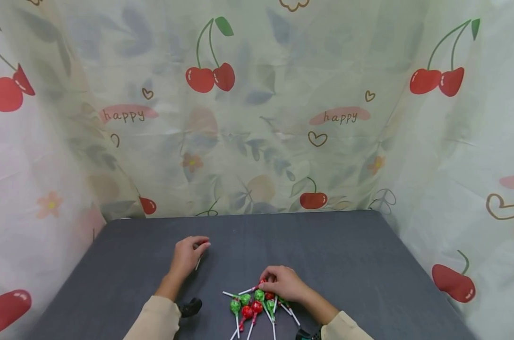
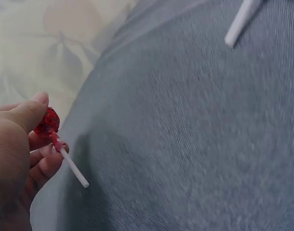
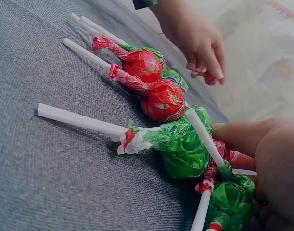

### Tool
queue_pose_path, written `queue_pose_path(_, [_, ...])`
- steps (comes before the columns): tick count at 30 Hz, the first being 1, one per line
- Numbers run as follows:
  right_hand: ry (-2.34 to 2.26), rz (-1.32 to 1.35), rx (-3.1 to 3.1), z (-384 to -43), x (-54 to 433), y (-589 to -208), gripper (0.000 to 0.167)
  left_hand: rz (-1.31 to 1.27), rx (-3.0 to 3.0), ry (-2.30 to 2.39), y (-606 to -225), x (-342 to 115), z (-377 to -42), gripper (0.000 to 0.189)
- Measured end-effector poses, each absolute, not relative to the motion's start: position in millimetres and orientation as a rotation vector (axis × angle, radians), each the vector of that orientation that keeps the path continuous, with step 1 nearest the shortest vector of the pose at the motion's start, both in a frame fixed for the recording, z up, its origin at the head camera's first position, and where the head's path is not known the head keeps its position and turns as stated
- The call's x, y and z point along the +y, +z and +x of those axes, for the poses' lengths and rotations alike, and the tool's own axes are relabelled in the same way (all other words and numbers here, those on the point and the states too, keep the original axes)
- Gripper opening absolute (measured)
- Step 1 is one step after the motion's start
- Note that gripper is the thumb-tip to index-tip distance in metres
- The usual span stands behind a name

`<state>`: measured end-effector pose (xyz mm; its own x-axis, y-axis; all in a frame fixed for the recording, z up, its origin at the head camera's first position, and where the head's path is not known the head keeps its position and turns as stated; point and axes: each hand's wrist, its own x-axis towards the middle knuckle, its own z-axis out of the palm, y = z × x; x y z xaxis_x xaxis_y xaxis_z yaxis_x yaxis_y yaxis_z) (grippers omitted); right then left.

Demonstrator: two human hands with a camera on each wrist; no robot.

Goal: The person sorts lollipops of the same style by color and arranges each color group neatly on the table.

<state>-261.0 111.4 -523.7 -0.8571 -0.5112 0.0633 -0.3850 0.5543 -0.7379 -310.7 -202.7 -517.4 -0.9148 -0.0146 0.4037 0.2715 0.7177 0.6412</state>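
Observation:
My left hand (image 1: 186, 256) is over the left part of the table, away from the pile. Between thumb and fingers it pinches a red-wrapped lollipop (image 2: 49, 122) by the candy end, the white stick slanting downward. At the far side of the lollipop pile is my right hand (image 1: 286, 282), its thumb and fingers curled about a red lollipop (image 1: 262, 281). That one is largely covered by fingers and neighbouring sweets in the right wrist view. Right beside those fingers lie green lollipops (image 3: 185, 149), and farther along are red ones (image 3: 163, 101).
The pile of several red and green lollipops (image 1: 257, 307) lies at the front middle of the dark grey table (image 1: 325, 245), sticks mostly pointing toward me. A patterned curtain (image 1: 257, 118) with cherries and hearts surrounds the back and both sides.

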Motion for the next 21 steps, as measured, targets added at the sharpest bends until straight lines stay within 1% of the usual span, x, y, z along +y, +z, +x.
queue_pose_path(11, [-1.192,-0.750,2.605,-260,112,-522,0.011,-0.094,-2.532,-1.000,-530,-213,-310,0.012])
queue_pose_path(16, [-1.198,-0.779,2.633,-261,111,-524,0.012,-0.079,-2.562,-1.010,-532,-218,-311,0.014])
queue_pose_path(21, [-1.199,-0.768,2.621,-261,112,-524,0.012,-0.068,-2.624,-1.089,-529,-224,-310,0.020])
